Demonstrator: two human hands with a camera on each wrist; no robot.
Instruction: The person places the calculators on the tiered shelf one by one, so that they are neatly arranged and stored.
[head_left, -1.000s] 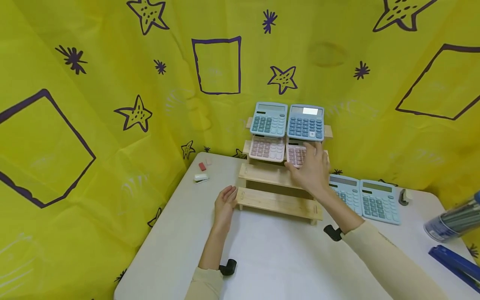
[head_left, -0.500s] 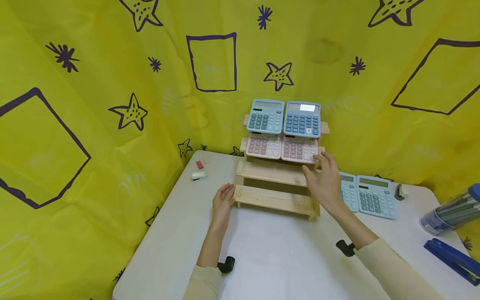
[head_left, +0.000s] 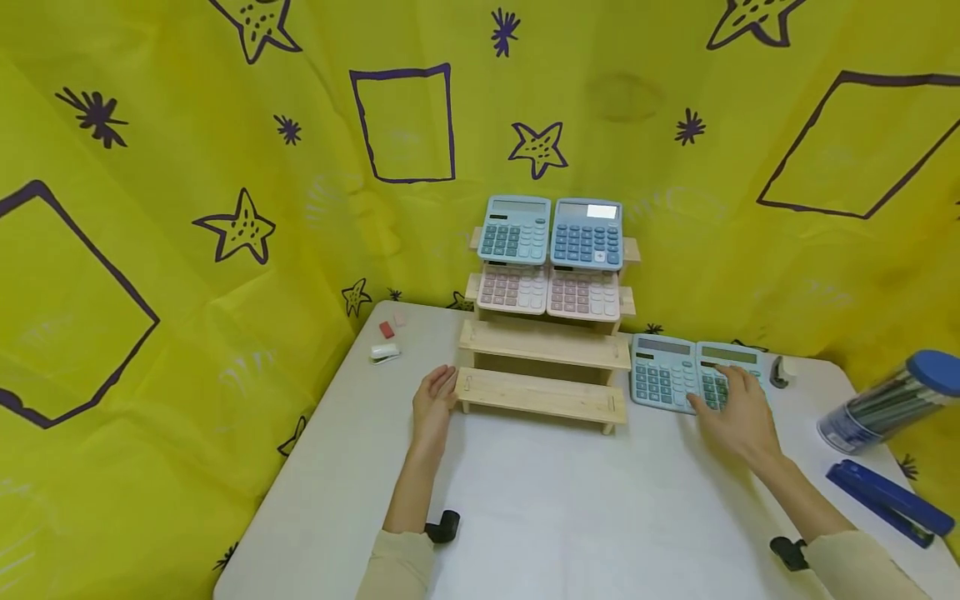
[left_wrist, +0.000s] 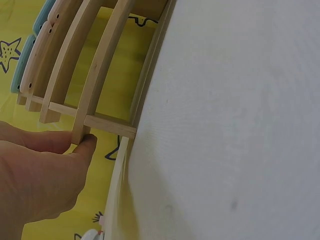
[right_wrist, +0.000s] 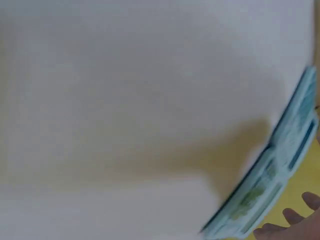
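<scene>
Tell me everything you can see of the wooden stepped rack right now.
The wooden stepped rack is pale, unfinished-looking wood with four tiers rising toward the yellow backdrop. It stands upright on the white table. The two lower tiers are bare; the third holds two pink calculators, the top one two blue calculators, all leaning back. The left hand touches the lowest tier's left end.

I see two light teal calculators lying flat, side by side and touching, on the white table: the right calculator (head_left: 731,375) partly covered, the left calculator (head_left: 662,375) just beside the wooden stepped rack (head_left: 543,367), whose two lower steps are bare.
</scene>
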